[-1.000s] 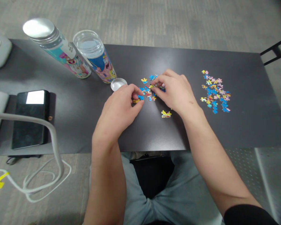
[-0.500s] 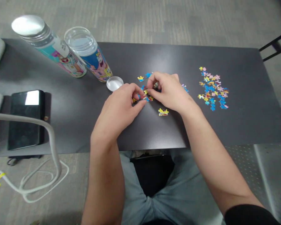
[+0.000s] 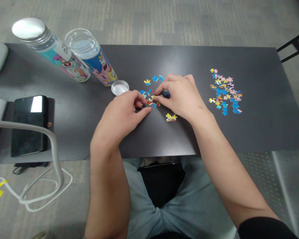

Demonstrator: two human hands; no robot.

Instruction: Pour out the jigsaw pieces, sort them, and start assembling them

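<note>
Between my hands lies a small cluster of jigsaw puzzle pieces point(image 3: 149, 102) in blue, red and yellow, partly covered by fingers. My right hand point(image 3: 181, 97) reaches in from the right, thumb and forefinger pinched on a small yellow puzzle piece point(image 3: 153, 97) at the cluster's edge. Something dark blue shows under its palm. My left hand point(image 3: 124, 111) rests at the cluster's left side, thumb and fingers apart, the tips next to the pieces. Closer to me lies a yellow-and-white puzzle piece point(image 3: 171, 117). Beyond the cluster are an orange-yellow piece point(image 3: 147, 82) and several blue pieces point(image 3: 157, 78).
A heap of loose puzzle pieces point(image 3: 225, 93) spreads over the dark table point(image 3: 264, 126) at right. Two clear printed canisters stand at left, one capped point(image 3: 62, 58), one uncapped point(image 3: 96, 61), beside a silver lid point(image 3: 120, 88). Further left are a black device point(image 3: 30, 126) and a pale cable point(image 3: 55, 146).
My left hand has drawn back slightly to the left, uncovering more of the cluster. My right hand's fingertips stay at the cluster. The whole view has shifted a little.
</note>
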